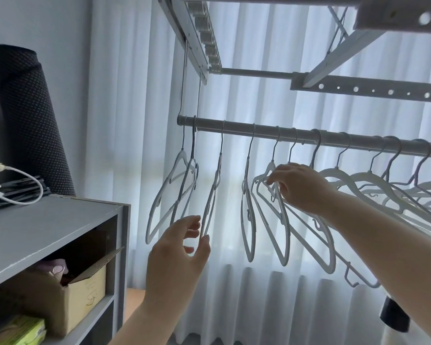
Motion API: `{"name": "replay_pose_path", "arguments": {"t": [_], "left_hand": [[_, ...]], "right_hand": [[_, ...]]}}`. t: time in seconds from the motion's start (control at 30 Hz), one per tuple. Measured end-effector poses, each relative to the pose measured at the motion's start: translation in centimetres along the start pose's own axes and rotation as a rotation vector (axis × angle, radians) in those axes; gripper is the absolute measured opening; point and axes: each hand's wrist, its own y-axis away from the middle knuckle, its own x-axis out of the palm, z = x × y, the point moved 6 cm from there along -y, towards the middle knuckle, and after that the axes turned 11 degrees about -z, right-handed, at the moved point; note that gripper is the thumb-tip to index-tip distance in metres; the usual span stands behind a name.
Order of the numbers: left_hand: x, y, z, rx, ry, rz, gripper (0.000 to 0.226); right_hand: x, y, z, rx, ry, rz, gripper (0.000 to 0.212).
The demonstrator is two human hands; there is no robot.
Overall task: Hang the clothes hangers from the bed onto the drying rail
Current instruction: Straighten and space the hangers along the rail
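Observation:
A grey drying rail runs across the middle of the head view, hung from a ceiling rack. Several white hangers hang on it by their hooks, spread from left to right. My right hand pinches the shoulder of one white hanger near the rail's middle. My left hand is lower and to the left, fingers apart, its fingertips touching the lower end of a thin hanger. The bed is out of sight.
White curtains hang behind the rail. A grey shelf unit stands at the left with a cardboard box inside and a white cable on top. A dark rolled mat leans against the wall.

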Motion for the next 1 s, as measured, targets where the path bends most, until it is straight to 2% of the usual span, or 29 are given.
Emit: {"name": "replay_pose_path", "arguments": {"t": [0.33,0.5,0.67,0.8,1.0], "left_hand": [[-1.0,-0.2,-0.6,-0.039,0.034,0.017,0.032],[-2.0,0.1,-1.8,-0.036,-0.009,0.024,0.053],[-3.7,0.7,-5.2,0.023,-0.143,-0.029,0.062],[-3.6,1.2,-7.8,0.042,-0.254,-0.065,0.046],[-2.7,1.9,-11.3,-0.053,-0.382,-0.053,0.018]], "right_hand": [[-1.3,0.9,0.1,0.019,-0.011,-0.022,0.035],[-2.1,1.4,-0.6,0.029,-0.048,-0.041,0.035],[-3.9,3.1,-1.7,0.000,-0.055,-0.071,0.035],[-5.0,4.9,-3.5,-0.023,-0.071,-0.085,0.034],[-6.6,8.1,-6.3,-0.035,-0.190,-0.062,0.037]]}}
